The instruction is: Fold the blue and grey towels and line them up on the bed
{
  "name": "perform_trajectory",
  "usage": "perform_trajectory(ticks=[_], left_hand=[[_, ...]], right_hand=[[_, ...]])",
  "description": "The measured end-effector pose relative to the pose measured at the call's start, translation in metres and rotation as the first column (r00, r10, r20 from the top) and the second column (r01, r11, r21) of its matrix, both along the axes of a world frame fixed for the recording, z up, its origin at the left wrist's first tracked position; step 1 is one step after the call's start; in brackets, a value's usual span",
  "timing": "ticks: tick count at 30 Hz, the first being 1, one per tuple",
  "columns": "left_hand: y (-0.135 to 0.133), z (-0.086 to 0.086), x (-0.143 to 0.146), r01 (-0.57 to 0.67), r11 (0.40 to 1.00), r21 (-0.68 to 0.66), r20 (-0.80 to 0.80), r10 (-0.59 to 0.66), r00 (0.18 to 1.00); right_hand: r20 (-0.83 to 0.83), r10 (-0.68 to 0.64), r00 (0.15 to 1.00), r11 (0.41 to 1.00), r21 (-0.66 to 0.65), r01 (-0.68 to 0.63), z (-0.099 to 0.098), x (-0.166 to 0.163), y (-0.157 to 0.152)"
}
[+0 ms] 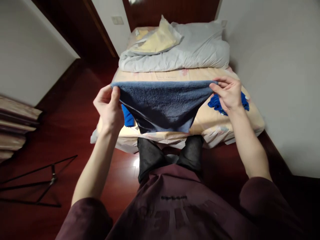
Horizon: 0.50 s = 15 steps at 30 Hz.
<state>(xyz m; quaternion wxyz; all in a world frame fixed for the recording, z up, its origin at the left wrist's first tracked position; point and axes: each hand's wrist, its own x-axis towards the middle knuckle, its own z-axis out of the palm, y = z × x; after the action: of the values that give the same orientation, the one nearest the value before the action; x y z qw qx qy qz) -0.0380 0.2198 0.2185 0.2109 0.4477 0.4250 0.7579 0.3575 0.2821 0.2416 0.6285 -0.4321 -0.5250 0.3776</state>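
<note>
A blue-grey terry towel (pixel 165 103) is stretched out in front of me, its upper edge taut and its lower part hanging down over the front of the bed. My left hand (pixel 108 105) pinches the top left corner between thumb and fingers. At the top right corner, my right hand (pixel 227 91) has the same kind of pinch. Bright blue folded cloth (pixel 128 116) lies on the bed behind the towel's left side, mostly hidden. Behind my right hand is a crumpled bright blue cloth (pixel 217 104), partly covered by the hand.
The bed (pixel 250 123) has a pale yellow patterned sheet. A light grey quilt (pixel 200 46) and a yellow pillow or cloth (pixel 160 38) are heaped at its far end. Black tripod legs (pixel 52 181) stand on the dark red floor at left, near a striped curtain (pixel 15 130).
</note>
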Motion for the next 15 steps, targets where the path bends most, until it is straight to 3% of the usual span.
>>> perform_trajectory(ticks=[5,9,15], left_hand=[[-0.005,0.000,-0.001,-0.001,0.996,-0.087,-0.038,-0.002,0.999],[-0.012,0.000,0.001,0.031,0.980,-0.198,0.008,-0.030,1.000],[-0.013,-0.007,0.000,0.068,0.987,-0.142,0.039,-0.063,0.997]], right_hand=[[0.003,0.054,0.999,0.993,0.102,-0.054,0.000,0.006,-0.014],[-0.005,0.077,0.997,0.996,0.055,-0.076,-0.003,0.008,-0.016],[-0.009,0.030,1.000,0.999,0.043,-0.029,-0.014,0.004,-0.016]])
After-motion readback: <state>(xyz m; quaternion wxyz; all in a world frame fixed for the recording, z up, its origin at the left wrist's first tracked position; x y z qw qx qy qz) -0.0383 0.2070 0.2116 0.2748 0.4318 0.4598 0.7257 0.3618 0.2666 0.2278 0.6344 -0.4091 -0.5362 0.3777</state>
